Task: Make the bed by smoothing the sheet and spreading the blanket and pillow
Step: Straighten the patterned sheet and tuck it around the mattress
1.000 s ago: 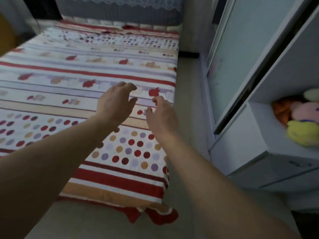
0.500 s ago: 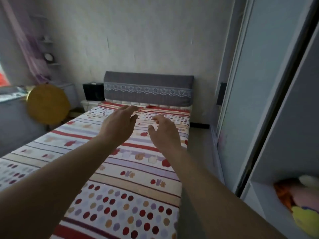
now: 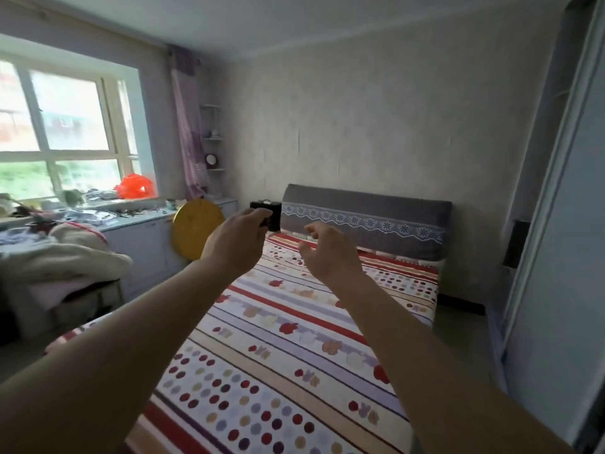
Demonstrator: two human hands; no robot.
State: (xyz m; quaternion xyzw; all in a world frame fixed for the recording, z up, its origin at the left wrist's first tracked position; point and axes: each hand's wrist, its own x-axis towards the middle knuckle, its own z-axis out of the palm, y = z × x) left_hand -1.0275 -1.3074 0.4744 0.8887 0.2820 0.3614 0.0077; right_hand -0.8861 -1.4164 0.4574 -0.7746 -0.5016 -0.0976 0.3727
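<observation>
A striped and dotted sheet (image 3: pixel 288 339) in red, white and lilac lies flat over the bed, up to the grey padded headboard (image 3: pixel 366 217). Both my arms reach out above the bed, not touching it. My left hand (image 3: pixel 235 240) hangs in the air with fingers loosely curled and holds nothing. My right hand (image 3: pixel 327 250) is beside it, fingers also loosely curled and empty. A heap of cream and pink bedding (image 3: pixel 62 257) lies on a stand left of the bed. No pillow is in sight on the bed.
A window (image 3: pixel 65 126) with a cluttered sill and low cabinet (image 3: pixel 140 237) runs along the left. A round yellow stool top (image 3: pixel 196 227) leans by the cabinet. A black box (image 3: pixel 271 211) sits by the headboard. A wardrobe (image 3: pixel 563 257) stands at the right, beside a narrow floor strip.
The view has swung up from the foot of the bed to the whole room. Both hands rose with it and their fingers curled in more.
</observation>
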